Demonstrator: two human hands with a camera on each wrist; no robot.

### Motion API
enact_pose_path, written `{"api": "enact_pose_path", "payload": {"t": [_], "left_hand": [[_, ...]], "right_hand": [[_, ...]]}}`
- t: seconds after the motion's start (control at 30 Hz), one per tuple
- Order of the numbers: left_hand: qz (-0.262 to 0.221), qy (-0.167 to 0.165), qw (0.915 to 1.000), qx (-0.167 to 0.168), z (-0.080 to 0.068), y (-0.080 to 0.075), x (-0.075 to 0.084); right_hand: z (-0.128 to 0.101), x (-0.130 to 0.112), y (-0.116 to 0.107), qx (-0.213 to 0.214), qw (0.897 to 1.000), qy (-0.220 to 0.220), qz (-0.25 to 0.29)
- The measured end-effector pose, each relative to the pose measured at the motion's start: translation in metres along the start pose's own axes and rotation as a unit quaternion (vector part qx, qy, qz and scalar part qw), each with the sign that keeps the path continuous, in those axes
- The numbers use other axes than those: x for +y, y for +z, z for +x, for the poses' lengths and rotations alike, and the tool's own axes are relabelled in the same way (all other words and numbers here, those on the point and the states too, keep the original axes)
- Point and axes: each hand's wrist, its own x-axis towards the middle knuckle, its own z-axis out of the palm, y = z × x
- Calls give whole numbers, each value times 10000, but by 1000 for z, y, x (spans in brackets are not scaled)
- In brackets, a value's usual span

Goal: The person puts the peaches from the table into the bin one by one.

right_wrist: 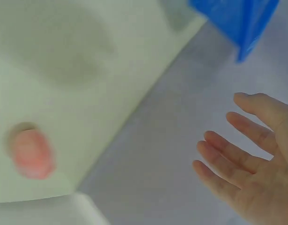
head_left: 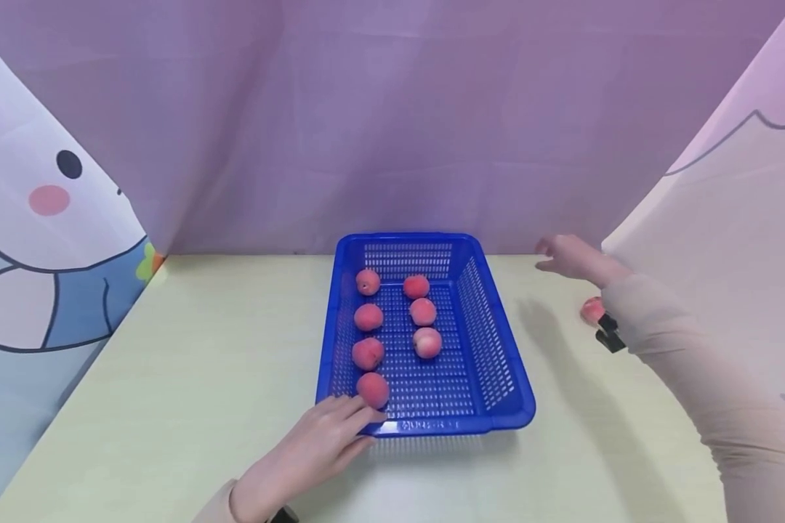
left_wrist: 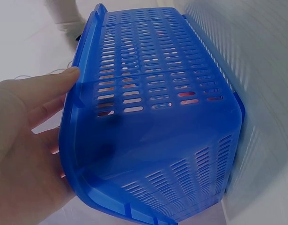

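A blue slotted plastic basket stands in the middle of the pale table. Several pink peaches lie in it in two rows. My left hand rests with fairly straight fingers against the basket's near left corner; in the left wrist view the fingers lie along the basket rim. My right hand hovers open to the right of the basket, fingers spread and empty. One more peach lies on the table by my right forearm, partly hidden by the sleeve; it shows blurred in the right wrist view.
Purple cloth hangs behind the table, and printed cloth panels close the left and right sides. Bare table lies left of the basket and in front of it. A black wrist strap sits on my right sleeve.
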Motion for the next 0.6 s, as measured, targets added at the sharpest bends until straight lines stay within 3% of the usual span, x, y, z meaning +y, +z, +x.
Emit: {"api": "enact_pose_path", "payload": {"t": [0.3,0.6], "left_hand": [[48,-33,10000,-5,-2,-1,2],[-8,-35,10000,-87,-1,-1,3]], "right_hand": [[-24,51,22,11,9989,455,89],[-44,86,41,-303,9951,929,121]]}}
